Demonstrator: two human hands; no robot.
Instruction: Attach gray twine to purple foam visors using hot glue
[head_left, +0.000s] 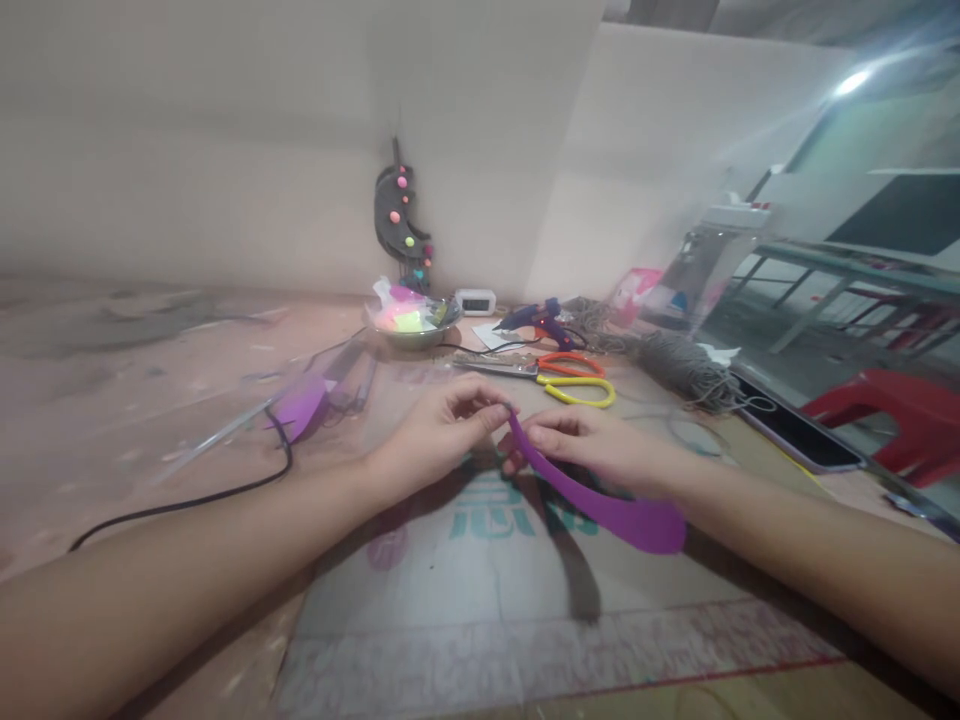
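Observation:
A long purple strip [592,500], curved and wider at its loose end, hangs in the air above a printed cardboard sheet [420,610]. My left hand [457,425] pinches the strip's narrow far tip between thumb and fingers. Close beside it, my right hand [574,440] has its fingers closed on the strip just below that tip. The broad end droops toward my right forearm. Behind my hands lie scissors [574,378] with one orange and one yellow handle.
A hot glue gun [540,318], a metal bowl [412,338] of colourful items and a small digital clock [476,302] stand at the back. Grey yarn [682,370] and a phone [802,425] lie right. Purple material [300,405] and a black cable [187,512] are left.

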